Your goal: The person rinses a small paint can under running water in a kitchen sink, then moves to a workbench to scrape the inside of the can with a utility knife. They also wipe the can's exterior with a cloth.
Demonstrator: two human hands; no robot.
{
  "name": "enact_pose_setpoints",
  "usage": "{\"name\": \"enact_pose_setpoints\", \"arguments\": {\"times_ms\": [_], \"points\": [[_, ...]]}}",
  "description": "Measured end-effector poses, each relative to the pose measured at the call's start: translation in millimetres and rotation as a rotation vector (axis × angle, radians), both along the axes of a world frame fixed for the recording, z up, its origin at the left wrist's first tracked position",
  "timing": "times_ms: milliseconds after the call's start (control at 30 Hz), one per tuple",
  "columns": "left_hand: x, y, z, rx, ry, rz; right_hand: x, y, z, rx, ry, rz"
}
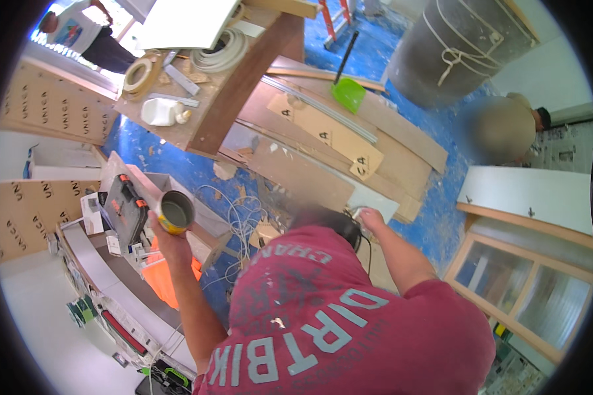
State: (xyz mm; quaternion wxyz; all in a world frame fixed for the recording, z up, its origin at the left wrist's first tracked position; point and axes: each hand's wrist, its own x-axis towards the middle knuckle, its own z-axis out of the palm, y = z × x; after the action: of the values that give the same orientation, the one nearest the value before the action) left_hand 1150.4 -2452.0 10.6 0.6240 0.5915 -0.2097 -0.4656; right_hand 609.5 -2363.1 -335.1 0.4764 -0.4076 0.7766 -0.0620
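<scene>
My left hand (170, 241) is wrapped round an open can (176, 212) with a yellow label and a dark inside, held out over the floor on the left. The can's mouth is turned up toward me. My right hand (373, 220) is closed at the right of my body, low over the boards. A small whitish thing shows at its fingertips, too small to name. Close beside that hand lie a white panel (375, 199) and a dark cord (369, 258). My red shirt hides part of the floor between my arms.
A workbench (211, 125) at upper left bears hose coils, tape rolls and a white jug (163, 112). Wooden boards (296, 164), a green dustpan (348, 95) and loose cables (244, 214) lie ahead. A toolbox (125, 210) stands left. Two other people are in view, upper left and right.
</scene>
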Motion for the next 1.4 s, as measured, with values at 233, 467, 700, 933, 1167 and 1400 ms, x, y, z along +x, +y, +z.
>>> {"name": "enact_pose_setpoints", "arguments": {"times_ms": [233, 467, 700, 933, 1167, 1400], "points": [[-8.8, 96.4, -26.3, 0.012, 0.041, 0.055, -83.2, 66.6, -26.7, -0.084, 0.085, 0.034], [1.7, 157.3, -27.3, 0.102, 0.067, 0.284, -74.4, 56.3, -2.6, 0.039, 0.038, 0.039], [26.4, 172.1, -60.2, 0.138, 0.066, 0.418, -17.8, -25.6, 27.9, 0.155, -0.125, 0.037], [39.3, 158.5, -57.5, 0.146, 0.026, 0.449, 23.4, -143.1, 32.2, 0.320, -0.185, 0.082], [40.6, 192.0, -84.7, 0.219, -0.034, 0.754, 147.7, -298.0, 36.3, 0.275, -0.135, 0.507], [-3.0, 250.3, -64.4, 0.181, 0.058, 1.074, 332.8, -390.4, 39.3, 0.233, -0.208, 0.856]]}}
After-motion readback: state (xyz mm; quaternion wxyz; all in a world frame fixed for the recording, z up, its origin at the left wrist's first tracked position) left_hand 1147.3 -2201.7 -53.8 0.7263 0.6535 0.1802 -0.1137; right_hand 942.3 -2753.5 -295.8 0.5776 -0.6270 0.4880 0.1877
